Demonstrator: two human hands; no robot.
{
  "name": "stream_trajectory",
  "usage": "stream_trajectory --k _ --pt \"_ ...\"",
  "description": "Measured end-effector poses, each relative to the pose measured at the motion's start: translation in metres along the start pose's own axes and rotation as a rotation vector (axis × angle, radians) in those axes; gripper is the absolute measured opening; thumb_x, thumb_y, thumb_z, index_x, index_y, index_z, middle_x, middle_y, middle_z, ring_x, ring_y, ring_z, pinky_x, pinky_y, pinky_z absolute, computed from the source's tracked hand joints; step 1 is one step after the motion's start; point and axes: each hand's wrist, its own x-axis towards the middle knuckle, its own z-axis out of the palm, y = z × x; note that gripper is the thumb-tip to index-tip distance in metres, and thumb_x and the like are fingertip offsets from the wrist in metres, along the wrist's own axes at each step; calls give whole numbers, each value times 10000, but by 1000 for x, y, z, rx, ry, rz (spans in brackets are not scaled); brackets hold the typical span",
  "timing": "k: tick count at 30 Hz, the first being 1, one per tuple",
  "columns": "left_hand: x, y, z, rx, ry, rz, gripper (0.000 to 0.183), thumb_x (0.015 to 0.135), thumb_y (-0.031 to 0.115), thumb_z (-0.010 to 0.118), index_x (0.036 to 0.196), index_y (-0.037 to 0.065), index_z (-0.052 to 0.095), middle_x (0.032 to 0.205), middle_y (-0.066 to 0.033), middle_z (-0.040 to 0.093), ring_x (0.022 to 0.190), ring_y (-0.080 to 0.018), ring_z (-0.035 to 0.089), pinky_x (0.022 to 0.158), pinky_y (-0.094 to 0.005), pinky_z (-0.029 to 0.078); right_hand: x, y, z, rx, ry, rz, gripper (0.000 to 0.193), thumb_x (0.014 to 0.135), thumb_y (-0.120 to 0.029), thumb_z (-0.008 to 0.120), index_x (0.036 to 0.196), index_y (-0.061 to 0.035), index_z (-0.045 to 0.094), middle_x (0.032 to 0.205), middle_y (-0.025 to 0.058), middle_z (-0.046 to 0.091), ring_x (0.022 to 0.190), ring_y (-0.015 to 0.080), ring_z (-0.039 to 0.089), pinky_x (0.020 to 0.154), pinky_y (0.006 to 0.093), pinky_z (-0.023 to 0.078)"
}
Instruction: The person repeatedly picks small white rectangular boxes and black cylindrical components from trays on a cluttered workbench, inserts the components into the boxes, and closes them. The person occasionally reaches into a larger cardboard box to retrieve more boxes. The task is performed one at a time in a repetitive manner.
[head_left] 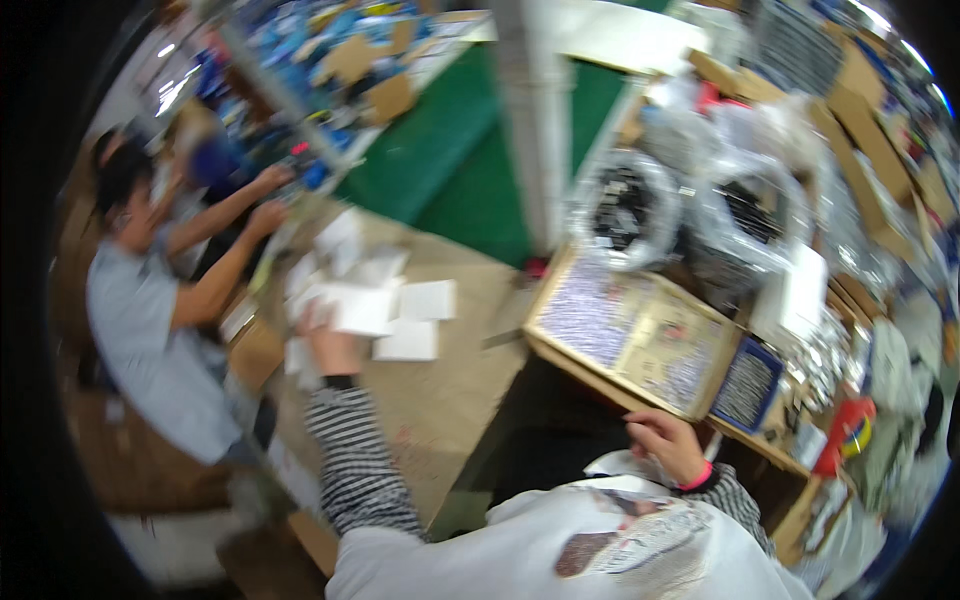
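My left hand [332,343] reaches over the brown worktop [460,390]. Its slightly blurred fingers stretch out onto a loose pile of flat white boxes [362,309], touching the near ones. More white pieces lie around it, one flat box [428,300] to the right and another [406,341] just below that. My right hand [668,446] hangs in front of my body, beside the near edge of a shallow wooden tray [690,405]. Its fingers are loosely bent, thumb and forefinger apart, with nothing seen between them. Small pale purple pieces [585,310] fill the tray's left part.
A grey post [535,130] rises beyond the worktop, by a green belt [455,150]. Clear bags of black parts [622,205] stand behind the tray. A blue bin [748,382] of small metal parts is to its right. At left, another person [150,310] works.
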Motion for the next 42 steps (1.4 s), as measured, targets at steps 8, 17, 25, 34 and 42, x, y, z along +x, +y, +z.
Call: stream_trajectory --k 8,17,25,34,42 --pt "25 -11 35 -723 155 -572 400 889 125 493 1259 -13 432 1270 -154 462 1125 -254 464 991 -356 341 -3 2 -23 31 156 -70 229 917 -192 535 1037 -6 594 711 23 599 657 76 577 597 208 490" --pt "-47 216 -5 -1331 -272 -334 241 902 86 472 1137 38 498 1107 -53 523 1015 -146 492 872 -277 396 23 -35 -188 -233 1118 -488 281 845 -255 622 938 10 618 738 65 627 657 129 569 621 275 472" --pt "-108 326 -57 -1604 -669 -179 169 894 22 495 1061 34 520 1001 -54 570 905 -121 552 784 -256 468 52 -50 -306 -373 1068 -193 448 745 -394 695 937 3 620 869 135 640 812 229 613 748 323 477" --pt "-123 385 -83 -1738 -890 -88 198 896 24 487 1092 5 504 1062 -83 569 968 -159 563 865 -294 459 -1 -34 -274 311 918 -480 244 813 -216 655 884 17 647 794 25 621 685 92 541 624 215 417" --pt "-119 434 -102 -2056 -1558 185 1069 616 516 775 1377 -9 239 1365 -120 385 1249 -262 390 1048 -401 310 -53 -25 -162 500 238 -290 126 874 -177 605 908 -56 602 788 -10 596 674 63 545 594 197 433"
